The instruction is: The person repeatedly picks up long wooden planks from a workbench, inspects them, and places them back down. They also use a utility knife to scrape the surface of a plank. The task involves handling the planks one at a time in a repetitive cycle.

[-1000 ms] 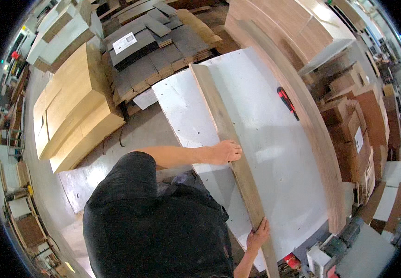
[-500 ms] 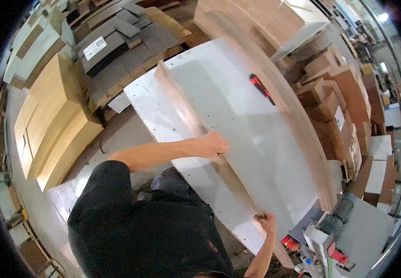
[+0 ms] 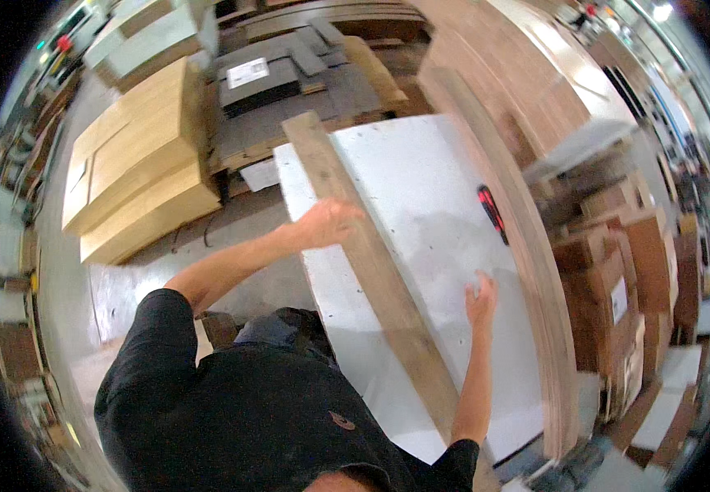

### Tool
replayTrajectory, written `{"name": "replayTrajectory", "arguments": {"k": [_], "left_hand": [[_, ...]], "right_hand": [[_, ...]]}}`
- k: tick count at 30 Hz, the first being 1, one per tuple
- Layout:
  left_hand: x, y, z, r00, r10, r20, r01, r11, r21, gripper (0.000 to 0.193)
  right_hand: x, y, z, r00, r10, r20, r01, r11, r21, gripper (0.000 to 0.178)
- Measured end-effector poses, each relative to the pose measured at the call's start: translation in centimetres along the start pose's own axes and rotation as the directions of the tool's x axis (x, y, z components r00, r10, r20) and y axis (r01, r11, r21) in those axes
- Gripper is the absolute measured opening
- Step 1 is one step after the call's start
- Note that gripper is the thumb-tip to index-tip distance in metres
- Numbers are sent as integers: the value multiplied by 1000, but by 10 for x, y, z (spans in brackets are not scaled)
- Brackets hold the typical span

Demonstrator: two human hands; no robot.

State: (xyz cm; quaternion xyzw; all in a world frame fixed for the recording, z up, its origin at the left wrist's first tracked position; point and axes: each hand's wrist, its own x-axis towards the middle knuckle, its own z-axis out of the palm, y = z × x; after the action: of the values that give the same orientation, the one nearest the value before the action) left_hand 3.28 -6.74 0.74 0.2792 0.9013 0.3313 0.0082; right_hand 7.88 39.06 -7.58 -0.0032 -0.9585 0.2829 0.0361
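A long wooden plank (image 3: 379, 283) lies flat across a white board (image 3: 420, 180), slanting from the far left to the near right. My left hand (image 3: 328, 223) is at the plank's left edge, fingers stretched over its upper face and somewhat blurred; whether they press on it I cannot tell. Over the white surface to the right of the plank, my right hand (image 3: 481, 302) is raised with its fingers apart and nothing in them. A slim red-and-black hand tool, like a utility knife (image 3: 493, 215), lies near the board's right side.
Along the board's right side runs a stack of long wooden strips (image 3: 527, 246). Cardboard boxes (image 3: 601, 287) stand beyond it. Pale yellow panels (image 3: 137, 156) are piled at the left, and dark grey panels (image 3: 273, 111) on a pallet at the far side.
The plank has turned from its edge to lie flat. My right hand has let go of its near end and moved up over the board. My left hand has opened and shifted left.
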Motion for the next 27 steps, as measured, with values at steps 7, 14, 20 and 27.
{"name": "replayTrajectory", "arguments": {"k": [7,14,20,27], "left_hand": [[-166,14,7,890,-449,84,456,878,-145,34],[-217,-36,-5,717,-695,60,676,672,-301,36],[-188,-117,-39,833,-552,14,520,776,-358,31],[-99,-175,-73,963,-251,-99,185,883,-432,37]], "right_hand": [[162,15,56,983,-157,-93,109,916,-386,63],[197,17,47,993,83,-79,-113,788,-605,68],[180,-72,77,998,60,-14,-56,802,-595,47],[150,-149,110,986,66,155,52,758,-650,35]]}}
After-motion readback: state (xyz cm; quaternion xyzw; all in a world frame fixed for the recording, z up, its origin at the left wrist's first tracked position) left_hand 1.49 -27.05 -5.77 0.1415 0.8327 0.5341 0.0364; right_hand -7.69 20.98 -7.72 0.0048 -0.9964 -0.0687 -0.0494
